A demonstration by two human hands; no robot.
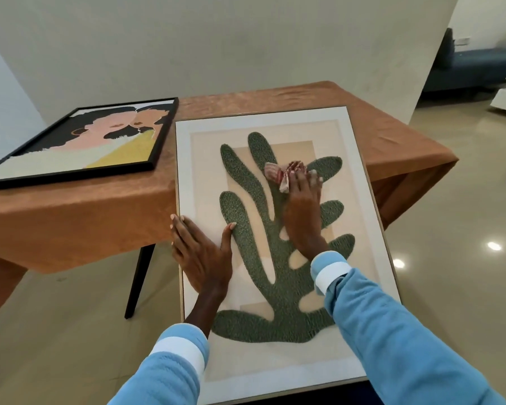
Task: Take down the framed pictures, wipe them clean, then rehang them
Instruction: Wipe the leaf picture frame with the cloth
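Close to the body, two blue sleeves point(392, 331) with white bands. Just past them, the near end of the leaf picture point(263, 366), sticking out off the surface point(70, 223) toward the person, with the far end up on the surface. Looks a little tilted, maybe to bring the front close and easy to reach.

At the left edge of that frame, left hand point(200, 252) laid flat, fingers straight, thumb spread wide, holding nothing. Seems to pin the frame down, so no sliding or tipping while part of it has nothing under it.

Farther up, on the green leaf shape, right hand point(303, 200) gripping a bunched pink cloth point(278, 175) and pressing it down on the picture. Wiping step, by the look of it, near the middle of the picture.

Off to the left and farther back, a black-framed picture point(79, 141) lying flat and face up on the surface, apart from the leaf picture. Safe spot to wait; cannot tell if wiped or not.

Behind the surface, a plain wall point(246, 39), no hook or nail in view. Far right, a blue sofa point(479, 62) on a shiny floor point(465, 171). Neither picture hung back up yet.
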